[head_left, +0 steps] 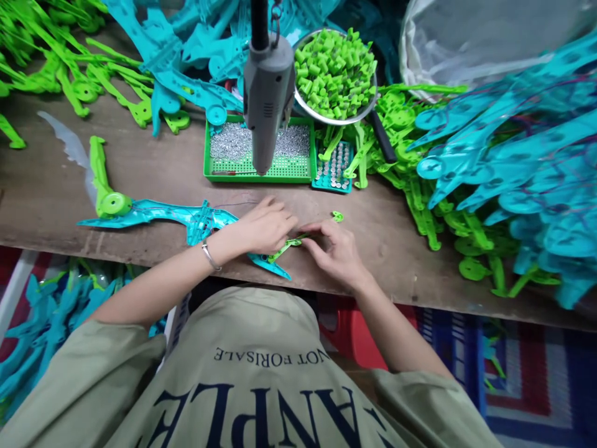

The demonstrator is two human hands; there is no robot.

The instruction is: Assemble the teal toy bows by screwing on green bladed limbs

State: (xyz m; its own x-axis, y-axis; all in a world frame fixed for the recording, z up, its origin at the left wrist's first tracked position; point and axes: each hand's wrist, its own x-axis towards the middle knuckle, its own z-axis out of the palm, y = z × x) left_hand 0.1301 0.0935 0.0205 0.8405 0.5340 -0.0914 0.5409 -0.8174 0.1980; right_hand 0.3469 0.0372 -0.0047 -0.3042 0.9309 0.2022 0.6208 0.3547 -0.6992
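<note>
A long blue plastic toy part (163, 211) lies along the table in front of me. At its left end a green arm with a round joint (113, 202) and a translucent blade (69, 137) are joined to it. My left hand (270, 225) lies over the blue part's right section, its fingers bent; what they hold, if anything, is hidden. My right hand (334, 252) pinches the end of a slim green plastic piece (284, 249) beside the blue tip. A small green piece (337, 216) lies just beyond my right hand.
A grey electric screwdriver (268, 93) hangs over a green tray of screws (209, 168). Behind stand a metal bowl (321, 118) of green caps and a small blue tray of round metal parts (345, 186). Blue parts (517, 155) and green parts (424, 211) pile up at right.
</note>
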